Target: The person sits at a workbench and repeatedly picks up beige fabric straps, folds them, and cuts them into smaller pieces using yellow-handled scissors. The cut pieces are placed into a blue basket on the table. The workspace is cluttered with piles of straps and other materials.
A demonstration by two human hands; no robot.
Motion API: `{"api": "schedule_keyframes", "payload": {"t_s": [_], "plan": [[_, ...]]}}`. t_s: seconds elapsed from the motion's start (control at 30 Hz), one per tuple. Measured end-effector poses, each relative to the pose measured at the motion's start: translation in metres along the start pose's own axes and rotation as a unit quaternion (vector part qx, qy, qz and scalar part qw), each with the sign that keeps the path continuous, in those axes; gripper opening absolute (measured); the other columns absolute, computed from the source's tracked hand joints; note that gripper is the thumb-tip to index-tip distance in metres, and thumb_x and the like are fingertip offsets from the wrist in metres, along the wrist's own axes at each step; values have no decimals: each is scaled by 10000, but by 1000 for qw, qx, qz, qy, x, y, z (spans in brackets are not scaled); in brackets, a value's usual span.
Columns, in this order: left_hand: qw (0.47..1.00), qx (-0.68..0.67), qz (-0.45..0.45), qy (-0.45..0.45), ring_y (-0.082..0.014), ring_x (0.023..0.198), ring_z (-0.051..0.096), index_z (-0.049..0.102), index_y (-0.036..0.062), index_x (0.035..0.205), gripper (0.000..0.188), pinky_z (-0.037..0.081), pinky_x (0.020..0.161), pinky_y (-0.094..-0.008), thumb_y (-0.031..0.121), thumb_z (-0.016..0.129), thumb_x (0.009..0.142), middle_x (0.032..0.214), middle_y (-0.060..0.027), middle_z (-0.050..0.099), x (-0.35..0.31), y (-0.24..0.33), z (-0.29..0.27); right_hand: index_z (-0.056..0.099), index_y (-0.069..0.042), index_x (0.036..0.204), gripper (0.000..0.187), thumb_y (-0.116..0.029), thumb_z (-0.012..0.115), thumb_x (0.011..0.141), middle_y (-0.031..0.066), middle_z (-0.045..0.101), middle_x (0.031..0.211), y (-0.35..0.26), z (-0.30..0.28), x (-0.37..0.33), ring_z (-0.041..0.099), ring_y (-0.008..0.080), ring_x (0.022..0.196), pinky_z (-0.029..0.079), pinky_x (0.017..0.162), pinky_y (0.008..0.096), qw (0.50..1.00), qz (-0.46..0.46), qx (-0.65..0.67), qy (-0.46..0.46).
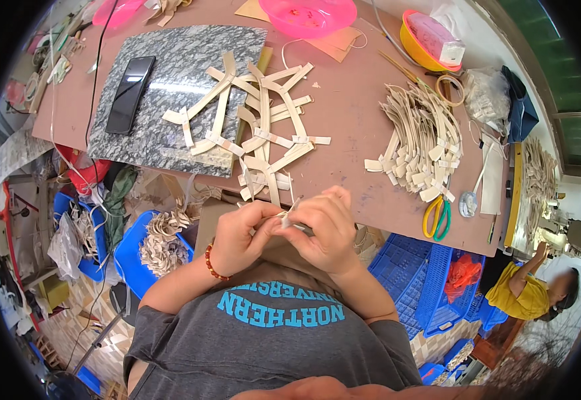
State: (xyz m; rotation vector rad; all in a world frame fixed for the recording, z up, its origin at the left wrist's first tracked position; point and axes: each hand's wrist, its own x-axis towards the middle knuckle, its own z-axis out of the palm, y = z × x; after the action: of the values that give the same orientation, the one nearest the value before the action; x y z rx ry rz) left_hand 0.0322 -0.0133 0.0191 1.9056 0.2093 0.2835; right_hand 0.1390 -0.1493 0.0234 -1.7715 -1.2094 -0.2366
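Observation:
My left hand (244,232) and my right hand (327,233) meet in front of my chest, just off the table's near edge. Thumbs and fingers of both pinch the end of a small cream strip (285,220); most of it is hidden by the fingers. Just beyond, flat cream leather-like straps (264,167), joined in branching shapes, spread over the table's front edge and partly onto a grey marbled slab (170,73). Right of them lies a thick stack of similar straps (420,137).
A black phone (130,95) lies on the slab. Scissors with yellow and green handles (437,219) sit at the table's right edge. Pink (310,17) and yellow (424,47) basins stand at the back. Blue crates (430,287) flank me below; a person in yellow (520,293) works at right.

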Motion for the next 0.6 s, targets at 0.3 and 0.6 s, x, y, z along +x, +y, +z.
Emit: {"api": "schedule_keyframes", "payload": {"t_s": [0.3, 0.6], "plan": [[1000, -8, -1, 8, -163, 635, 634, 616, 30, 990, 185, 480, 567, -254, -22, 571, 818, 749, -86, 643, -1, -6, -1, 564, -56, 849, 154, -58, 690, 761, 48, 584, 824, -10, 1, -21, 546, 171, 764, 400, 738, 311, 976, 128, 177, 10], [993, -98, -32, -48, -149, 659, 624, 635, 46, 967, 146, 469, 624, -263, 30, 559, 845, 774, -61, 658, -12, -10, -6, 504, -31, 871, 134, -37, 635, 839, 62, 563, 949, -1, 5, -23, 526, 107, 868, 431, 800, 253, 772, 393, 498, -21]]}}
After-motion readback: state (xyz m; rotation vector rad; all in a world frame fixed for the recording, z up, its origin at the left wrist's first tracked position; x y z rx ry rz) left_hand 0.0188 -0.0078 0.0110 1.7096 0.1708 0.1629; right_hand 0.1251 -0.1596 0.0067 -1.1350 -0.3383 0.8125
